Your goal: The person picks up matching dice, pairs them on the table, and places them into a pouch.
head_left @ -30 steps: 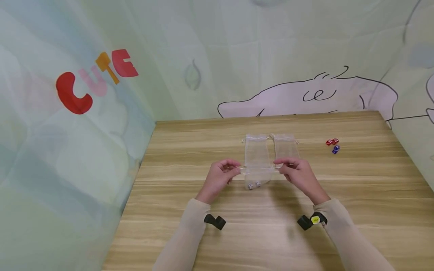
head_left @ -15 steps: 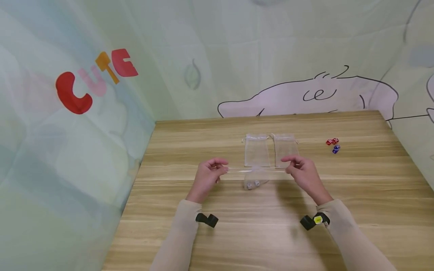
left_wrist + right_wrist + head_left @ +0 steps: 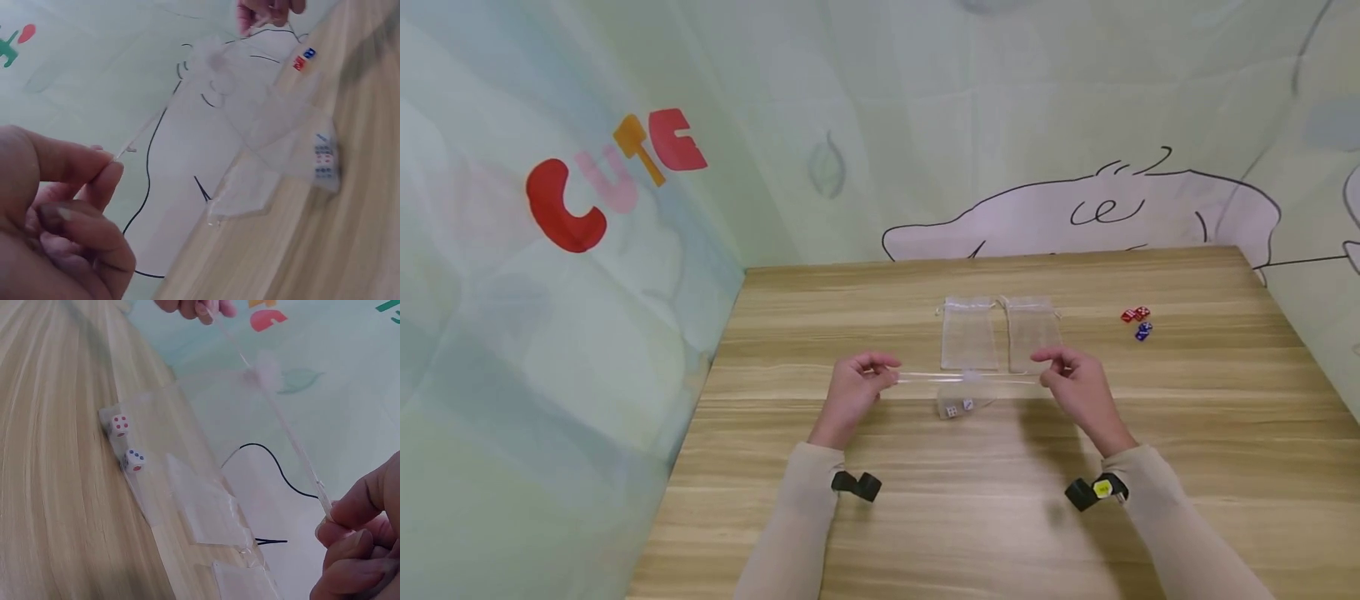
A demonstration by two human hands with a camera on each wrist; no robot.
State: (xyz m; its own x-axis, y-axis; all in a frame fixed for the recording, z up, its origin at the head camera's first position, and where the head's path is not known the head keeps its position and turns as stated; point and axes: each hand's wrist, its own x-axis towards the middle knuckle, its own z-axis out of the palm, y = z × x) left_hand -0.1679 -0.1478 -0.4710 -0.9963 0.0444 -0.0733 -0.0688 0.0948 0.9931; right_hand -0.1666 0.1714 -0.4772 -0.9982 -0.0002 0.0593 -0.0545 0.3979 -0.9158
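A sheer white drawstring pouch [image 3: 169,412] hangs between my hands, its mouth bunched tight at the middle of the drawstring [image 3: 925,377]. Two white dice [image 3: 952,412] lie in its bottom corner, one with red pips up and one with blue in the right wrist view. My left hand [image 3: 853,393] pinches one end of the cord between thumb and forefinger. At the other end, my right hand [image 3: 1081,393] pinches the cord the same way. The cord is stretched nearly straight between them.
Two flat sheer pouches [image 3: 967,333] lie side by side on the wooden table [image 3: 820,317] behind the hands. To the right sit red dice [image 3: 1135,314] and blue dice [image 3: 1143,331]. A printed cloth backdrop [image 3: 820,108] rises at the table's back and left edges.
My hands have drawn apart, the left one moving left and the right one right. The pouch's mouth, wide at first, has gathered into a small bunch on the cord.
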